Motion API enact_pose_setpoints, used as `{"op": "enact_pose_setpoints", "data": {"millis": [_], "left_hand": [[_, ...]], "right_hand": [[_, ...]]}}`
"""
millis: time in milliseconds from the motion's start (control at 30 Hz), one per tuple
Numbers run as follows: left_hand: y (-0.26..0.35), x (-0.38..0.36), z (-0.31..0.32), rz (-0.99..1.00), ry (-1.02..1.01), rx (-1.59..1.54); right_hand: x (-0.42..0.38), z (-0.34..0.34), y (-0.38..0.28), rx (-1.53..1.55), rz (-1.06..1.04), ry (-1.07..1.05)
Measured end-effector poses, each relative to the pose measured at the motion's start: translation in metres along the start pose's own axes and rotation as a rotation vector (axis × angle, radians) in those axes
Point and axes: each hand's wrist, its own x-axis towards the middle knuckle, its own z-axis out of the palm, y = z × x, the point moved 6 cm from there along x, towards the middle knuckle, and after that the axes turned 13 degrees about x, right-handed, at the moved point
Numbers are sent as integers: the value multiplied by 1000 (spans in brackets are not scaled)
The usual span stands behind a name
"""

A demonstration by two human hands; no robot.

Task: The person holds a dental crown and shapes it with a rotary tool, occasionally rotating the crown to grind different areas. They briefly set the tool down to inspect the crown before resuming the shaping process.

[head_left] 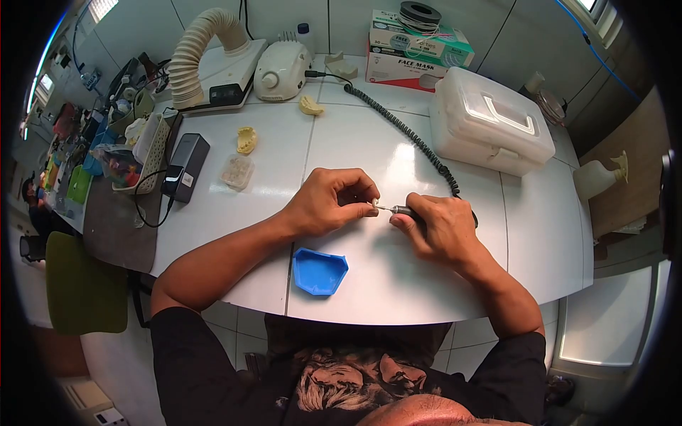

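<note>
Thumb and fingertips of my left hand (332, 201) pinch a small whitish piece (375, 204), too small to make out fully. My right hand (442, 228) is wrapped round a dark rotary handpiece (406, 211), whose thin metal tip points left and meets the small piece or lies right beside it. A coiled black cord (405, 128) runs from the handpiece to a white control unit (279, 71). Below my left hand, a blue tray (320, 272) lies on the white tiled table (440, 298).
Two yellowish dental casts (246, 140) and a small clear box (236, 172) lie at the left. Behind stand a hose unit (220, 71) and mask boxes (412, 53). A white case (490, 121) sits at the right, a black device (186, 167) at the left.
</note>
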Motion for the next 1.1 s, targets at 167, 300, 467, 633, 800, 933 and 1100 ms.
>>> {"op": "enact_pose_setpoints", "data": {"millis": [167, 300, 467, 633, 800, 933, 1100], "left_hand": [[-5, 0, 0, 12, 26, -43], [-3, 0, 0, 9, 22, 6], [0, 0, 0, 28, 73, -13], [-2, 0, 0, -24, 41, 42], [1, 0, 1, -23, 44, 34], [-3, 0, 2, -56, 39, 14], [-2, 0, 1, -59, 51, 33]], "right_hand": [[-1, 0, 8, 9, 38, 58], [-1, 1, 7, -7, 28, 67], [-1, 2, 4, -41, 26, 85], [0, 2, 3, -63, 37, 62], [0, 4, 2, -58, 21, 73], [0, 4, 1, -65, 16, 74], [0, 4, 1, -81, 25, 73]]}}
